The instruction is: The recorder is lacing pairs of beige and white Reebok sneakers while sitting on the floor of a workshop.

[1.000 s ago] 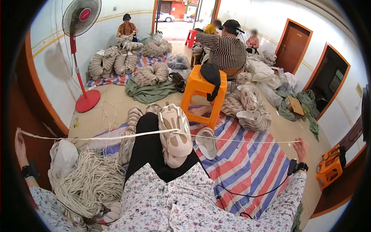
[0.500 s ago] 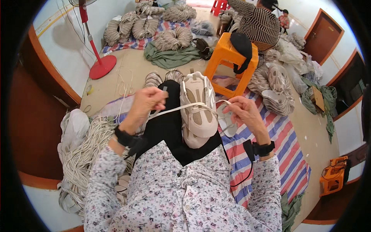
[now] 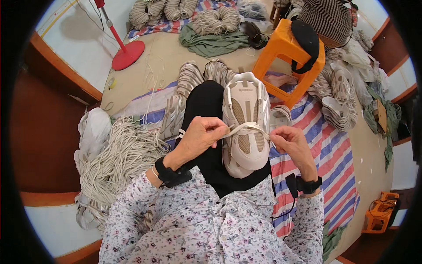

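A pale beige shoe upper (image 3: 249, 157) lies on the person's lap, on black cloth (image 3: 200, 105), its rounded toe toward the body and its tongue pointing away, with a second pale toe (image 3: 235, 168) showing beneath it. A flat cream lace (image 3: 247, 126) crosses over the upper's middle, its strands overlapping above the mesh panels. The left hand (image 3: 198, 137), just beside the upper's left edge, pinches one part of the lace between thumb and forefinger, the other fingers curled in; the right hand (image 3: 292, 141), at the opposite edge, has thumb and fingertips closed on the lace there. Both wrists wear black bands. Left of the lap, a tangled heap of cream laces (image 3: 121, 165) lies beside a white plastic bag (image 3: 93, 134), and past the knees stand nested stacks of uppers (image 3: 189, 80). A red, white and blue striped sheet (image 3: 332, 180) spreads on the floor to the right. Beyond the upper stands an orange stool (image 3: 281, 37) with a black cap (image 3: 305, 42) on it; farther off are a green cloth (image 3: 211, 42), a red fan base (image 3: 128, 55) and a co-worker in a striped top (image 3: 323, 17)
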A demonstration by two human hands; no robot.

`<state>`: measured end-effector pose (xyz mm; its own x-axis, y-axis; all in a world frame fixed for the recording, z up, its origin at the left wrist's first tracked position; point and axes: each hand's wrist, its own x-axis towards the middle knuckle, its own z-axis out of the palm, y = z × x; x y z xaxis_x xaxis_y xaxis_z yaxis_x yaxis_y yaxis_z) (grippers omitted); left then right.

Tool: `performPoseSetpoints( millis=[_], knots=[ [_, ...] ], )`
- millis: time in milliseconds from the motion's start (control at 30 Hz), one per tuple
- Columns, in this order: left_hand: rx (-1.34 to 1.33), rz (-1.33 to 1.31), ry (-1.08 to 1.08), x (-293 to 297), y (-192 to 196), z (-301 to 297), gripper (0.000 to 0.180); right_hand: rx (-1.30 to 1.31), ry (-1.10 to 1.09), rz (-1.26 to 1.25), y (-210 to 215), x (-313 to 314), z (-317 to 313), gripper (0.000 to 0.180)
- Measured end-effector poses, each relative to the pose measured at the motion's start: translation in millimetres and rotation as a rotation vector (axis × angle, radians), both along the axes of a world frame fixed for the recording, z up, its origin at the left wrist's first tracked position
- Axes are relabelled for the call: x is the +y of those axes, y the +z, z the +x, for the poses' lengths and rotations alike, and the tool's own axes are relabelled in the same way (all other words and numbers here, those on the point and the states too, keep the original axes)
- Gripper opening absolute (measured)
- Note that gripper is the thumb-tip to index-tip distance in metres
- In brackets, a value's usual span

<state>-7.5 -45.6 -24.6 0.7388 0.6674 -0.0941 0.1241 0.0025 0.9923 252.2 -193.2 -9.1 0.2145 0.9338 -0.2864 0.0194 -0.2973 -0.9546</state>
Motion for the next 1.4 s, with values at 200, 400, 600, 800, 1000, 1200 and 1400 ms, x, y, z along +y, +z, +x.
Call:
performPoseSetpoints(
  millis=[200, 400, 600, 800, 1000, 1200, 1400],
  knots=[
    [0.029, -0.001, 0.045, -6, 1, 2, 0.023, 0.088, -0.024, -0.005, -20, -11, 10, 0.011],
    [0.049, 0.027, 0.087, -5, -3, 7, 0.025, 0.372, -0.151, 0.073, -25, -7, 10, 0.013],
    [0.088, 0.447, 0.233, -6, 3, 22, 0.019, 0.306, -0.163, 0.129, -17, 2, 7, 0.013],
    [0.113, 0.900, 0.231, -17, 11, 34, 0.018, 0.223, -0.243, 0.199, -17, 10, -9, 0.013],
    [0.254, 0.789, 0.147, -18, 19, 20, 0.020, 0.176, -0.175, 0.236, -17, 18, -32, 0.014],
    [0.187, 0.732, 0.152, -6, 14, 24, 0.022, 0.016, -0.188, 0.254, -36, 28, -20, 0.015],
    [0.175, 0.451, 0.074, -1, 16, 27, 0.023, 0.140, -0.227, 0.316, -15, 33, -14, 0.015]
  ],
)
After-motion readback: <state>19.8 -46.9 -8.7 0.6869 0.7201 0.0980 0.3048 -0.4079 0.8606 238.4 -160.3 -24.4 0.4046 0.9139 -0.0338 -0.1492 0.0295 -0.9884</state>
